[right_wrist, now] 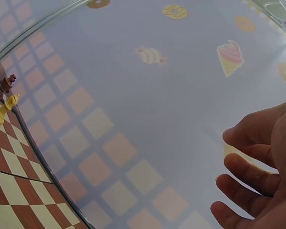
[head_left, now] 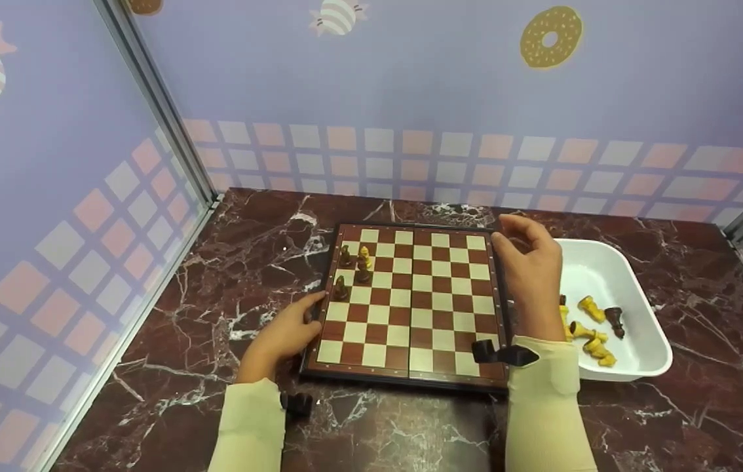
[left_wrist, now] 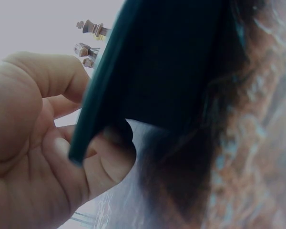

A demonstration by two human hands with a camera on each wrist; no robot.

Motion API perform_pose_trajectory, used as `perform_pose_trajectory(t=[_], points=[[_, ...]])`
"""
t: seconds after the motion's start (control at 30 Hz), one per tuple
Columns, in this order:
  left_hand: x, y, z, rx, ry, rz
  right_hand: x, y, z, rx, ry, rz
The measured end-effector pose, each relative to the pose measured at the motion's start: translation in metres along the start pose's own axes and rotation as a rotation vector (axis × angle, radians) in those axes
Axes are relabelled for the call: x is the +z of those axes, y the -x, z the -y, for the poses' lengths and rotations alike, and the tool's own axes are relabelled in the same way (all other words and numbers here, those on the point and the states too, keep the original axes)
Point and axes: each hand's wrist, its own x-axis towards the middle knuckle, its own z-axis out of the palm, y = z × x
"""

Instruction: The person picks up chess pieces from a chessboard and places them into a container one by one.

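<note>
A chessboard [head_left: 411, 301] lies on the marble table with its fold line down the middle. My left hand [head_left: 287, 334] holds its left edge; in the left wrist view the board's edge [left_wrist: 81, 143] sits between the thumb and fingers [left_wrist: 109, 157]. Near the far left corner stand a yellow bishop [head_left: 365, 254] and several dark pieces [head_left: 363, 270], one with a cross-topped head [left_wrist: 88, 26]. My right hand [head_left: 532, 269] hovers by the board's upper right edge, its fingers loosely bent and apart in the right wrist view, with nothing in them.
To the right of the board is a white tray [head_left: 647, 295], partly behind my right forearm. Yellow pieces [head_left: 591, 308] and a dark piece [head_left: 615, 321] lie in it. Patterned wall panels [head_left: 411, 98] stand behind the table and on the left.
</note>
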Motion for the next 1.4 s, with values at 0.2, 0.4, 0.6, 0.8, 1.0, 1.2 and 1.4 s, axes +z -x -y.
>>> perform_pose_trajectory(t=[0.2,0.4,0.6,0.8,1.0,1.2,1.4], points=[[0.000,0.000,0.000,0.006,0.008,-0.002,0.004,0.001,-0.001,-0.028,0.033,0.024],[0.000,0.000,0.000,-0.002,0.029,0.002,0.011,0.004,-0.001,-0.030,0.023,0.051],[0.000,0.000,0.000,0.001,0.030,0.007,0.018,0.005,-0.001,-0.021,0.039,0.079],[0.000,0.000,-0.001,-0.002,0.019,0.006,0.022,0.007,0.000,-0.030,0.049,0.090],[0.001,0.000,-0.001,-0.007,0.008,0.000,0.027,0.011,-0.003,-0.053,0.071,0.128],[0.001,0.000,-0.001,-0.002,0.007,-0.008,0.032,0.013,-0.004,-0.059,0.086,0.144],[0.000,0.000,0.000,0.002,0.009,-0.011,0.039,0.015,-0.004,-0.073,0.107,0.158]])
